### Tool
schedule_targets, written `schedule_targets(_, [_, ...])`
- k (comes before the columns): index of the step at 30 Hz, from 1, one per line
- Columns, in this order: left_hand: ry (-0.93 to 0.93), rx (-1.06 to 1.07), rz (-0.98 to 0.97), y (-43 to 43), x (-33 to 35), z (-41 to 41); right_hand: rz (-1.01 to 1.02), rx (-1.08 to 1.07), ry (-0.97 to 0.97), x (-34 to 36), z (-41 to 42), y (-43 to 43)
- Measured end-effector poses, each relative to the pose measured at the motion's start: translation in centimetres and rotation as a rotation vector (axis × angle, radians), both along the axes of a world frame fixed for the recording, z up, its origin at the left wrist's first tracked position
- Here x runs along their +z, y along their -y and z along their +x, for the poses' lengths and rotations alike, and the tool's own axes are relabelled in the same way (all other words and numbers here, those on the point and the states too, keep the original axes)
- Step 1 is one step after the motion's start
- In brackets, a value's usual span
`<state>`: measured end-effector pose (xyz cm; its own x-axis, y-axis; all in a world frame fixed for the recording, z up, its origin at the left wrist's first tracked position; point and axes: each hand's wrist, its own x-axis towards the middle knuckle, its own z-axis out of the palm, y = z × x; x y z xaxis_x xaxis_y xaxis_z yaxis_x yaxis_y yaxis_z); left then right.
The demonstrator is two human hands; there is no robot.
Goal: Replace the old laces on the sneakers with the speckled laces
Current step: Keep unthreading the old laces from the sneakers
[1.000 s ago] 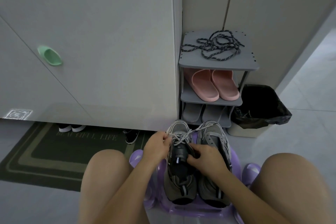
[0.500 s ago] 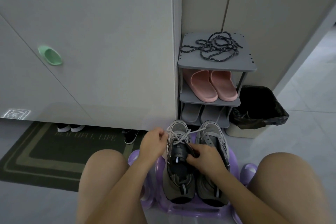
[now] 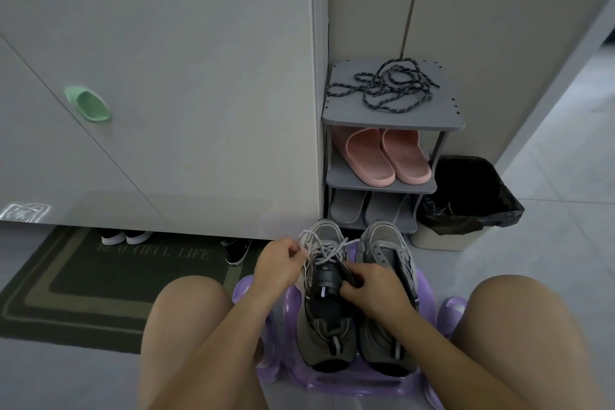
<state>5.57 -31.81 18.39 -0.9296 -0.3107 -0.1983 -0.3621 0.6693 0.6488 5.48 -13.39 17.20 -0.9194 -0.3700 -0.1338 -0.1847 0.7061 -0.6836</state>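
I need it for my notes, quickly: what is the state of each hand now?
Left hand: closed, pinching the grey lace of the laced sneaker.
Right hand: closed, gripping the same sneaker beside its tongue.

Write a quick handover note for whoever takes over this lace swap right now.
Left hand pinches the old grey lace on the left sneaker; right hand holds that sneaker at its tongue.
Right sneaker looks unlaced.
Speckled laces lie untouched on the shoe rack.
To do: pull the grey lace out, then thread both sneakers.
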Motion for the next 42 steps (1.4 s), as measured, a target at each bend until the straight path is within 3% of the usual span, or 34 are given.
schedule_targets(5, [-0.182,0.269,0.26,0.6,1.2,-0.5,-0.005,-0.005,0.008,0.1,0.1,0.0])
schedule_targets(9, [0.005,0.047,0.297,0.3,0.5,-0.3,0.007,0.0,-0.009,0.1,0.1,0.1])
schedule_targets(13, [0.041,-0.118,0.078,-0.1,-0.8,0.1,-0.004,0.008,-0.009,0.2,0.1,0.1])
schedule_targets(15, [0.0,-0.058,0.059,-0.2,-0.9,0.0,0.003,0.006,-0.013,0.1,0.1,0.1])
schedule_targets(19, [-0.151,0.279,0.345,0.0,-0.1,-0.4,0.011,0.004,-0.007,0.2,0.1,0.0])
schedule_targets(22, [-0.241,0.368,0.429,0.6,0.4,-0.6,0.01,0.009,0.001,0.2,0.1,0.0])
schedule_targets(25, [-0.134,0.219,0.378,0.6,0.4,-0.4,0.013,0.01,0.004,0.3,0.1,0.1])
schedule_targets(29, [0.094,-0.046,0.14,-0.1,-0.8,0.3,0.017,0.006,-0.005,0.3,0.2,0.2])
schedule_targets(34, [0.024,0.051,0.074,-0.4,-1.1,0.4,0.018,0.0,0.0,0.4,0.2,0.1])
schedule_targets(39, [-0.197,0.405,0.488,0.3,0.9,-0.1,0.014,-0.006,0.009,0.5,0.3,0.1])
schedule_targets(42, [-0.195,0.531,0.654,1.5,1.4,-0.8,0.016,-0.011,0.006,0.4,0.2,0.1])
